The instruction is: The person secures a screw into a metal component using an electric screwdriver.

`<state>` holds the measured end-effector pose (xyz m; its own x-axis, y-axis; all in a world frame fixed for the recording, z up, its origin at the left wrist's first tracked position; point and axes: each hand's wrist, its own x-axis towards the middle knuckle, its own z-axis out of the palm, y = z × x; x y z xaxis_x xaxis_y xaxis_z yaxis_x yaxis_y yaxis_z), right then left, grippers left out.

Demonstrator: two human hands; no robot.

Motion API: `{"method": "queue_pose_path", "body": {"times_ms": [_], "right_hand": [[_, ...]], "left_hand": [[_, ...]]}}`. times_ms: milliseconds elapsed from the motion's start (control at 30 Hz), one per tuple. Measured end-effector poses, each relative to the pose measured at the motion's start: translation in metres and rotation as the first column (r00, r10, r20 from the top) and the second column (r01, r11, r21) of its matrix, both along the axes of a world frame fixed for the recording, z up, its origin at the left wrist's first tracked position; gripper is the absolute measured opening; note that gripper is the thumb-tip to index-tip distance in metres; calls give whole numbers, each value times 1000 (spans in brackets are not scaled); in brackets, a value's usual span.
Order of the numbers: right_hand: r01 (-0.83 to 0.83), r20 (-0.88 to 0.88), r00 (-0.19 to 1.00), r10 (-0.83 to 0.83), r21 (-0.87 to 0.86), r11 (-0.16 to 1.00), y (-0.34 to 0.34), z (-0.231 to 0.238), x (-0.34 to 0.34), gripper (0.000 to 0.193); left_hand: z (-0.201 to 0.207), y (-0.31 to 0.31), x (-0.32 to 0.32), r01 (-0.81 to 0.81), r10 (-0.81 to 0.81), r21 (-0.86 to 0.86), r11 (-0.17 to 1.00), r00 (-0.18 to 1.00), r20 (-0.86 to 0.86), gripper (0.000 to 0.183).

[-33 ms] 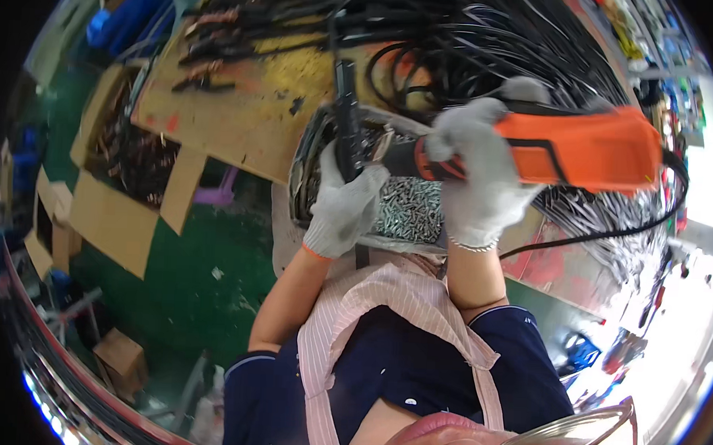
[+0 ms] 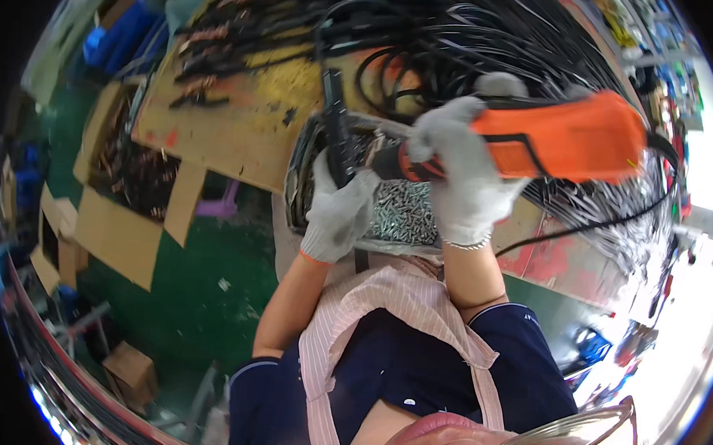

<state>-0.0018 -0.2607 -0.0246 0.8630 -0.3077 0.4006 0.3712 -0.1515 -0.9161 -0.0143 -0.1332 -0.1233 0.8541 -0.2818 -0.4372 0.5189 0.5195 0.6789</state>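
Observation:
In my gloved left hand (image 2: 337, 214) is a black handle-like piece (image 2: 335, 114), held upright with a black cable running from its top end. My gloved right hand (image 2: 463, 179) is wrapped round the front of an orange corded power tool (image 2: 575, 137). The tool lies almost level, its black nose (image 2: 386, 163) pointing left at the black piece, close to my left fingers. Whether the tip touches the piece cannot be seen. Below both hands stands a lined bin (image 2: 292, 192) holding many small silvery screws (image 2: 405, 213).
Black cables (image 2: 507, 46) heap over the back of the worn table (image 2: 225, 137), with copper-ended pieces (image 2: 209, 37) at its left. Bare-looking silvery strands (image 2: 611, 218) lie at right. An open carton (image 2: 121, 228) of dark parts stands left, beside a purple item (image 2: 220, 201) above green floor.
Both hands, the black piece and the power tool sit slightly farther left in the view. The tool's orange body has also risen a little. Both grips stay the same.

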Motion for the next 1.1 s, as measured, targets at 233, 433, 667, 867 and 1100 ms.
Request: {"method": "queue_pose_path", "body": {"times_ms": [233, 433, 667, 867, 1100], "right_hand": [[-78, 397, 868, -300, 704, 706, -49, 13, -46, 55], [195, 440, 664, -605, 679, 708, -134, 1, -113, 35], [255, 469, 515, -717, 715, 651, -158, 11, -145, 40], [206, 373, 610, -700, 777, 594, -156, -6, -141, 40], [7, 70, 995, -75, 679, 734, -119, -9, -98, 69]], "left_hand": [[12, 5, 2, 42, -32, -67, 997, 989, 147, 37], [127, -78, -2, 246, -192, -134, 960, 927, 322, 39], [165, -253, 14, 507, -399, -247, 826, 835, 380, 34], [135, -269, 50, 768, -692, -216, 603, 639, 336, 44], [104, -139, 75, 512, -473, 82, 855, 705, 528, 38]]}}
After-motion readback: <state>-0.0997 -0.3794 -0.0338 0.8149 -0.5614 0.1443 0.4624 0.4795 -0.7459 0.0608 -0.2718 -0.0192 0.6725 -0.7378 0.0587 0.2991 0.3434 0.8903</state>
